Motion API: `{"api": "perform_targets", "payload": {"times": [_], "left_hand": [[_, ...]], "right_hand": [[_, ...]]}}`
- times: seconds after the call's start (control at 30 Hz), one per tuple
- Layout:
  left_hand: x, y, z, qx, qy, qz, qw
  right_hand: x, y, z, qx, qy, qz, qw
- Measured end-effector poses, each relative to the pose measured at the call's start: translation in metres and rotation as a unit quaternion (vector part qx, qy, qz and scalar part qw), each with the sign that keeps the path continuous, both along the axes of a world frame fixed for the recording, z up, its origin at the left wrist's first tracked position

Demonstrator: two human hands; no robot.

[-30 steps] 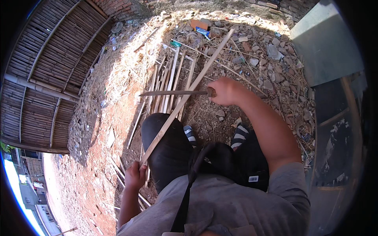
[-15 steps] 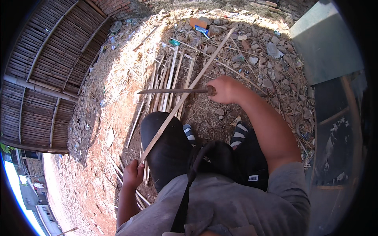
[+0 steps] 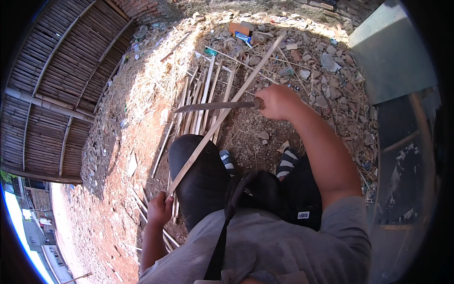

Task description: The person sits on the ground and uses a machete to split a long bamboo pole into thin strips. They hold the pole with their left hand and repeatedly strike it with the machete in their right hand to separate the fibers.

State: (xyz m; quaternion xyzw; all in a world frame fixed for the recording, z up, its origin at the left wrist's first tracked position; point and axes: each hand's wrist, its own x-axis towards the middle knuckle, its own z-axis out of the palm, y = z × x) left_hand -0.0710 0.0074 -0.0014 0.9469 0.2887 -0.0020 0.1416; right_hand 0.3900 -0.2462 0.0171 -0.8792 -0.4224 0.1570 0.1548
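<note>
My left hand (image 3: 160, 209) is closed around the near end of a long, flat wooden slat (image 3: 256, 73). The slat slants up and away to the right, lying across my left knee (image 3: 208, 175). In my right hand (image 3: 278, 102) is the handle of a machete (image 3: 215, 106), its dark blade pointing left. The blade crosses over the slat beyond the knee; whether the two touch I cannot tell. Most of the handle is hidden by my fingers.
Several loose slats (image 3: 204, 97) lie on the ground ahead, and more (image 3: 166, 236) lie by my left forearm. Rubble (image 3: 321, 102) covers the ground at right. A bamboo fence (image 3: 56, 61) stands at left, a grey panel (image 3: 392, 52) at right. My striped sandals (image 3: 287, 163) are below.
My right hand has moved slightly right and up with the machete, and the blade has turned to show more of its flat side. The left hand and the slat have barely moved.
</note>
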Motion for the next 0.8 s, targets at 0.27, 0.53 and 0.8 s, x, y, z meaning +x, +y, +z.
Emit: {"api": "perform_targets", "payload": {"times": [0.27, 0.53, 0.8], "left_hand": [[0.006, 0.010, 0.011, -0.002, 0.025, 0.002, 1.000], [0.003, 0.006, -0.001, -0.025, -0.015, -0.014, 0.999], [0.007, 0.004, 0.012, 0.007, 0.049, 0.031, 0.998]], "right_hand": [[0.042, -0.018, -0.026, 0.064, 0.130, -0.146, 0.979], [0.001, -0.008, -0.010, 0.053, 0.049, 0.090, 0.993], [0.032, -0.017, -0.014, 0.050, 0.118, -0.120, 0.984]]}}
